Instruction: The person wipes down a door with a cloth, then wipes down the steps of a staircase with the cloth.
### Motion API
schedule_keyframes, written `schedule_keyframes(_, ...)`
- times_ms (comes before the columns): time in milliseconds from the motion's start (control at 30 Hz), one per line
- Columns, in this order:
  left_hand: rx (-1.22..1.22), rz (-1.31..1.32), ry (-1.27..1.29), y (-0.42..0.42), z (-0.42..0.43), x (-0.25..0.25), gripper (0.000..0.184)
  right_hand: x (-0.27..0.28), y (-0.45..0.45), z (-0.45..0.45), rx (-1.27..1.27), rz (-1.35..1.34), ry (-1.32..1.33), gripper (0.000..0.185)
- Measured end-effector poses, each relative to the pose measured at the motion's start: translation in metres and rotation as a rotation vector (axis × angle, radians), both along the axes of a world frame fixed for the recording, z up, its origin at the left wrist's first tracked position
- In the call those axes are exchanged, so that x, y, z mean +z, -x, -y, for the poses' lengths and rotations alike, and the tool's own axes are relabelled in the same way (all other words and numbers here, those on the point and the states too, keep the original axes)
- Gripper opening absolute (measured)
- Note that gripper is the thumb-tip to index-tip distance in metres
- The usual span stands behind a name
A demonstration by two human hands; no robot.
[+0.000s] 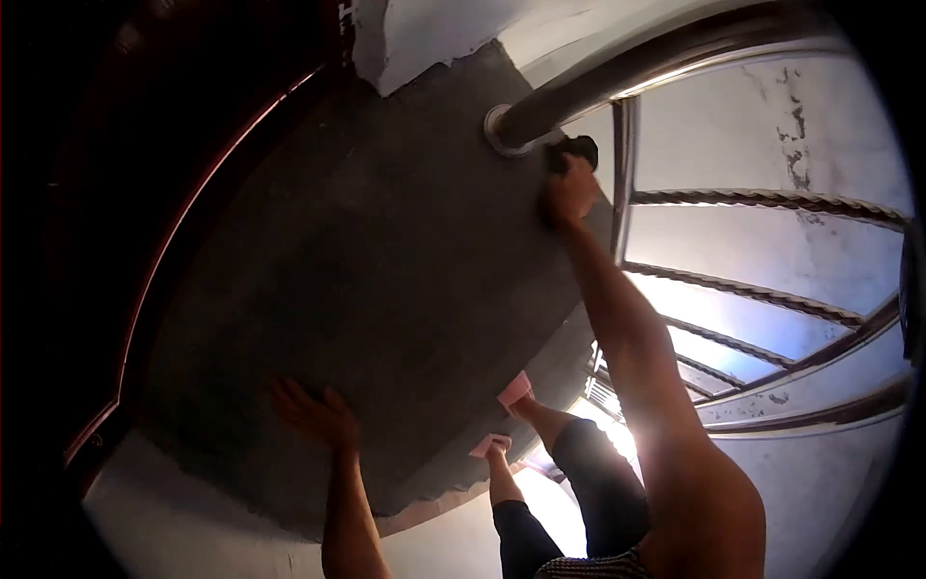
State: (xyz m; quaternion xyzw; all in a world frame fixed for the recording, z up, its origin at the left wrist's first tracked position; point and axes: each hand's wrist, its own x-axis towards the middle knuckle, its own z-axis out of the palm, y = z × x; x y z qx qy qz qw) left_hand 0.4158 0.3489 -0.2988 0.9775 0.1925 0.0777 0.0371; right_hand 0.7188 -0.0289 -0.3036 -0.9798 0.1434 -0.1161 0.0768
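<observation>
My left hand (316, 413) is over the lower left part of a dark grey floor slab (367, 241), its fingers apart and nothing in it. Whether it touches the slab cannot be told. My right hand (571, 193) is at the slab's upper right edge, closed around a dark object (582, 148) that is too shadowed to name. Just above that hand, a thick metal rail (569, 101) meets the slab at a round collar (508, 130).
Railing bars (772, 200), some twisted, run along the right. My feet, in pink slippers (515, 389), stand at the lower middle. A dark door frame (159, 261) curves along the left. White wall (424, 39) with a ragged edge borders the top.
</observation>
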Motion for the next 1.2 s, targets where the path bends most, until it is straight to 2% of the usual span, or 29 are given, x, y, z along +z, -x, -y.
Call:
schedule_keyframes(67, 0.027, -0.076, -0.002, 0.003, 0.003, 0.0, 0.054, -0.014, 0.039, -0.026, 0.228, 0.13, -0.016, 0.034)
schedule_keyframes(100, 0.021, -0.07, 0.005, -0.001, 0.007, 0.004, 0.054, -0.016, 0.065, -0.053, 0.29, 0.007, 0.059, 0.032)
schedule_keyframes(133, 0.073, -0.177, -0.006, -0.006, 0.006, 0.01, 0.053, -0.014, 0.094, -0.082, 0.375, -0.151, 0.05, 0.034)
schedule_keyframes(167, 0.126, -0.288, -0.022, -0.009, 0.005, 0.015, 0.052, -0.011, 0.123, -0.109, 0.535, -0.136, -0.053, 0.035)
schedule_keyframes(200, 0.125, -0.286, -0.028, -0.008, 0.004, 0.015, 0.052, 0.008, 0.149, -0.144, 0.56, -0.358, -0.123, 0.035)
schedule_keyframes(233, 0.112, -0.193, -0.04, -0.007, 0.004, 0.013, 0.052, 0.001, 0.178, -0.163, 0.707, -0.286, -0.289, 0.034)
schedule_keyframes(300, 0.1, -0.096, -0.06, -0.004, 0.001, 0.007, 0.052, 0.026, 0.208, -0.203, 1.008, -0.611, -0.32, 0.031)
schedule_keyframes(333, 0.066, -0.017, -0.082, -0.004, -0.003, 0.004, 0.053, 0.035, 0.211, -0.211, 1.015, -0.601, -0.325, 0.031)
schedule_keyframes(400, 0.042, 0.072, -0.123, -0.002, -0.011, -0.003, 0.054, 0.061, 0.201, -0.231, 0.989, -0.544, -0.701, 0.032)
schedule_keyframes(467, 0.328, -0.073, 0.138, 0.007, -0.01, -0.013, 0.053, 0.1, 0.16, -0.226, 0.69, -0.399, -0.865, 0.035)
schedule_keyframes(500, 0.341, -0.071, 0.136, 0.014, -0.01, -0.023, 0.053, 0.1, 0.132, -0.218, 0.623, -0.277, -0.787, 0.037)
schedule_keyframes(533, 0.215, -0.056, 0.023, 0.021, -0.01, -0.033, 0.052, 0.101, 0.099, -0.209, 0.555, -0.155, -0.708, 0.039)
schedule_keyframes(567, 0.091, -0.044, -0.092, 0.024, -0.012, -0.038, 0.051, 0.103, 0.064, -0.198, 0.523, 0.049, -0.677, 0.042)
schedule_keyframes(600, 0.107, -0.043, -0.098, 0.023, -0.014, -0.037, 0.051, 0.105, 0.029, -0.188, 0.489, 0.252, -0.647, 0.045)
schedule_keyframes(633, 0.1, -0.018, -0.11, 0.022, -0.013, -0.036, 0.051, 0.102, -0.007, -0.175, 0.462, 0.326, -0.497, 0.045)
schedule_keyframes(733, 0.117, -0.003, -0.084, 0.002, -0.005, -0.007, 0.052, 0.081, -0.104, -0.144, 0.267, 0.525, -0.408, 0.045)
schedule_keyframes(800, 0.112, 0.01, -0.024, -0.014, -0.002, 0.008, 0.052, 0.074, -0.14, -0.141, 0.165, 0.331, -0.308, 0.046)
schedule_keyframes(833, 0.082, 0.059, 0.049, -0.015, -0.001, 0.011, 0.052, 0.061, -0.156, -0.134, 0.169, 0.337, -0.303, 0.046)
schedule_keyframes(867, 0.05, 0.107, 0.123, -0.014, 0.0, 0.01, 0.052, 0.036, -0.172, -0.124, 0.106, -0.038, -0.309, 0.045)
schedule_keyframes(900, 0.052, 0.112, 0.13, -0.011, -0.001, 0.006, 0.052, 0.037, -0.175, -0.129, 0.039, -0.414, -0.306, 0.045)
schedule_keyframes(967, 0.104, -0.066, 0.107, 0.0, 0.0, 0.001, 0.055, 0.036, -0.136, -0.155, 0.06, -0.206, -0.058, 0.045)
schedule_keyframes(1000, 0.103, -0.065, 0.12, 0.003, 0.002, -0.001, 0.055, 0.007, -0.126, -0.145, 0.284, -0.053, 0.078, 0.039)
schedule_keyframes(1033, 0.14, -0.139, 0.143, 0.004, 0.003, -0.002, 0.058, 0.017, -0.097, -0.167, 0.304, -0.088, -0.053, 0.033)
schedule_keyframes(1067, 0.17, -0.211, 0.159, 0.004, 0.004, -0.001, 0.062, -0.001, -0.067, -0.187, 0.498, 0.234, -0.091, 0.023)
schedule_keyframes(1100, 0.164, -0.197, 0.159, 0.0, 0.003, -0.001, 0.062, 0.025, -0.032, -0.223, 0.513, -0.352, -0.006, 0.022)
schedule_keyframes(1133, 0.128, -0.146, 0.126, -0.001, 0.001, 0.0, 0.062, 0.014, 0.011, -0.252, 0.581, -0.289, 0.013, 0.022)
schedule_keyframes(1167, 0.096, -0.097, 0.092, 0.0, 0.0, 0.001, 0.062, 0.004, 0.052, -0.27, 0.941, -0.341, 0.392, 0.024)
schedule_keyframes(1200, 0.097, -0.09, 0.09, 0.001, -0.001, 0.001, 0.062, -0.037, 0.092, -0.279, 0.791, -0.631, -0.528, 0.027)
